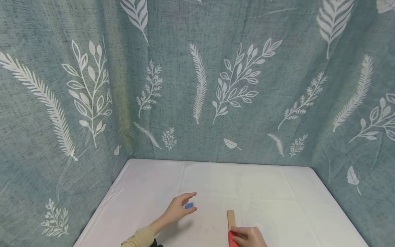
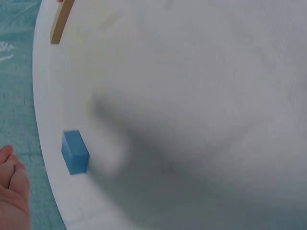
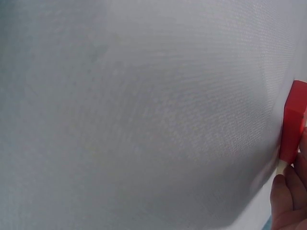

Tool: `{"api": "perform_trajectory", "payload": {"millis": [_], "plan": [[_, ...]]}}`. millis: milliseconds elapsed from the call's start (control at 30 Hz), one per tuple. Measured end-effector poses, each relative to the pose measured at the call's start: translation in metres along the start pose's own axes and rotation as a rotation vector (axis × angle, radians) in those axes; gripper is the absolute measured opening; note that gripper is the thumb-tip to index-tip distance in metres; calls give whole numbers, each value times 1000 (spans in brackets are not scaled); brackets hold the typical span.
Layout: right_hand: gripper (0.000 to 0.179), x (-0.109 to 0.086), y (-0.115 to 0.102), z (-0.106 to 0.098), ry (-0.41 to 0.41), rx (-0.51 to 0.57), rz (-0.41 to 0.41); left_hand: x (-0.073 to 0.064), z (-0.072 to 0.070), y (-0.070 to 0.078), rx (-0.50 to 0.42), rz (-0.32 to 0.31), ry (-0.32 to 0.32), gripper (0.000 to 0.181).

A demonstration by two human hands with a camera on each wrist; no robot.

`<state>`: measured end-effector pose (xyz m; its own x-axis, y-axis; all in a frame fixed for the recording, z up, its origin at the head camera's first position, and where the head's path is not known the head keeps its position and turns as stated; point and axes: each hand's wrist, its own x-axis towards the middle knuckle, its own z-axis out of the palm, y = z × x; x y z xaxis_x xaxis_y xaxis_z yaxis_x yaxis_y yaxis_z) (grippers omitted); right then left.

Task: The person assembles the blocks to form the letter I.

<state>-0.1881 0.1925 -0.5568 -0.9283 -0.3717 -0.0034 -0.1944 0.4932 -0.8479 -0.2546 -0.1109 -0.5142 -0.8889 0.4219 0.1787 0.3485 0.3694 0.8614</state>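
A small blue block [image 1: 189,205] shows between the spread thumb and fingers of my left hand [image 1: 176,208] in the head view. In the left wrist view the same blue block [image 2: 75,152] stands on the white surface, apart from the left fingers [image 2: 18,179]. My right hand [image 1: 251,236] pinches a red block [image 1: 232,239] near the front of the table. End to end with it, in one line, lies a plain wooden block [image 1: 231,219]. The right wrist view has the red block [image 3: 293,122] at its right edge, with right fingers [image 3: 283,194] against it.
A white cloth covers the table [image 1: 262,185]. Green-blue curtains [image 1: 182,103] with white leaf prints hang behind it and on both sides. A small black object [image 1: 155,243] shows below the left sleeve [image 1: 140,238].
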Motion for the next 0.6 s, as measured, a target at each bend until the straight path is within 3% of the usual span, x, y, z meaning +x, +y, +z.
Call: {"api": "perform_trajectory", "payload": {"millis": [200, 600], "plan": [[36, -1, 2, -2, 0, -3, -21, -2, -5, -8, 8, -5, 44, 53], [36, 1, 5, 0, 1, 33, -2, -12, -2, -23, 53, -136, 62, 53]]}}
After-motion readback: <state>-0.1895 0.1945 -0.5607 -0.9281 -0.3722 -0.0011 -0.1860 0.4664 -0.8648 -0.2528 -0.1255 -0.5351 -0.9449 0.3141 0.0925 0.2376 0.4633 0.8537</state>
